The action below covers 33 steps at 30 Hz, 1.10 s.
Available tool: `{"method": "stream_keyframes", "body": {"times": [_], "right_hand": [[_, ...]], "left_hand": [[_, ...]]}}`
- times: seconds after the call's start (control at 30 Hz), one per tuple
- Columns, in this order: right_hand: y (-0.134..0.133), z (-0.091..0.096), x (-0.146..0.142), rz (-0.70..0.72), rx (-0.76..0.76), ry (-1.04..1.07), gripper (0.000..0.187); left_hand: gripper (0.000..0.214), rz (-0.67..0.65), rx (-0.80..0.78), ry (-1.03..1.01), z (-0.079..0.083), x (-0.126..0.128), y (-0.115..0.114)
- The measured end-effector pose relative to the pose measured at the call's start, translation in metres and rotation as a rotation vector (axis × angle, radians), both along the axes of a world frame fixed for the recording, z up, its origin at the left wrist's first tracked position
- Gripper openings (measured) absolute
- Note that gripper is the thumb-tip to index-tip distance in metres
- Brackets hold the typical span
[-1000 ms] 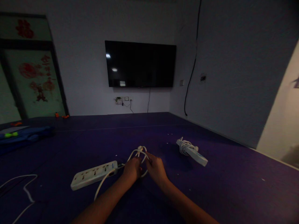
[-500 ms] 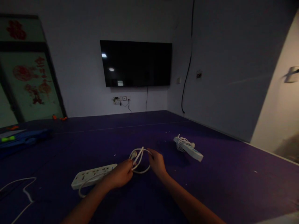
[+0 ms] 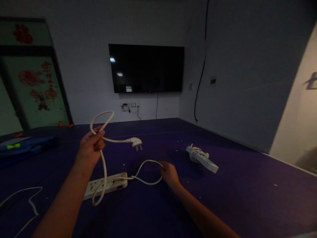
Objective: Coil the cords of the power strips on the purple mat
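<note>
above the power strip point(image 3: 113, 189), my left hand point(image 3: 91, 144) pinches white cord point(image 3: 104, 168); right of the strip, my right hand point(image 3: 170, 173) grips a loop point(image 3: 150, 160). probably light, springy; hold behind plug point(image 3: 136, 142).

One view, worn on your head, facing forward and down. You look across the purple surface point(image 3: 153, 215) at the wall-mounted TV point(image 3: 147, 68), well apart from you. Your left hand point(image 3: 91, 145) and right hand point(image 3: 170, 174) are near, below centre. Wide framing: door point(image 3: 37, 96) far left, side wall point(image 3: 242, 82) right.
</note>
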State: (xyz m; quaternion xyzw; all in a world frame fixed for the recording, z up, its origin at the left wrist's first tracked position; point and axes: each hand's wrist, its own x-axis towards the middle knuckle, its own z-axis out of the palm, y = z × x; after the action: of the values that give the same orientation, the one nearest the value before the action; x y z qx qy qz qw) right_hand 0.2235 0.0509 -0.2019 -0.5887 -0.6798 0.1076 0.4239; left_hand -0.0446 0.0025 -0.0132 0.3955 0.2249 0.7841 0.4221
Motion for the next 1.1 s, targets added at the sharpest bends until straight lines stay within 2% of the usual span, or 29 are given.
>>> {"method": "stream_keyframes", "body": {"times": [0.07, 0.17, 0.27, 0.4, 0.5, 0.57, 0.63, 0.73, 0.83, 0.9, 1.0, 1.1], "right_hand": [[-0.003, 0.004, 0.001, -0.037, 0.003, -0.12, 0.034], [-0.01, 0.013, -0.003, -0.043, 0.083, -0.259, 0.034], [-0.02, 0.021, -0.014, 0.089, 0.203, -0.355, 0.032], [-0.03, 0.022, -0.027, 0.384, 0.222, -0.55, 0.04], [-0.028, 0.02, -0.03, 0.406, 0.152, -0.701, 0.022], [-0.026, 0.019, -0.029, 0.377, 0.109, -0.723, 0.023], [-0.025, 0.019, -0.03, 0.387, 0.08, -0.618, 0.028], [-0.025, 0.018, -0.034, 0.468, 0.07, -0.23, 0.036], [-0.027, 0.016, -0.039, 0.585, 0.072, 0.172, 0.036], [-0.03, 0.015, -0.042, 0.637, 0.032, 0.348, 0.033], [-0.037, 0.018, -0.042, 0.716, -0.045, 0.469, 0.039], [-0.047, 0.027, -0.04, 0.846, -0.033, 0.439, 0.042]], "left_hand": [[0.017, 0.057, 0.09, -0.046, 0.019, 0.005, -0.001], [0.024, 0.055, 0.181, -0.091, 0.045, 0.019, -0.006], [0.026, 0.034, 0.222, -0.129, 0.064, 0.04, -0.011], [0.024, -0.037, 0.23, -0.203, 0.079, 0.068, -0.007], [0.024, -0.086, 0.247, -0.245, 0.086, 0.081, 0.003], [0.025, -0.132, 0.232, -0.279, 0.088, 0.086, 0.011], [0.026, -0.187, 0.196, -0.325, 0.087, 0.091, 0.02], [0.026, -0.252, 0.093, -0.405, 0.077, 0.101, 0.035], [0.027, -0.269, -0.072, -0.481, 0.06, 0.117, 0.051], [0.027, -0.274, -0.13, -0.485, 0.045, 0.127, 0.062], [0.027, -0.277, -0.191, -0.477, 0.021, 0.14, 0.075], [0.024, -0.271, -0.241, -0.466, 0.0, 0.147, 0.085]]}}
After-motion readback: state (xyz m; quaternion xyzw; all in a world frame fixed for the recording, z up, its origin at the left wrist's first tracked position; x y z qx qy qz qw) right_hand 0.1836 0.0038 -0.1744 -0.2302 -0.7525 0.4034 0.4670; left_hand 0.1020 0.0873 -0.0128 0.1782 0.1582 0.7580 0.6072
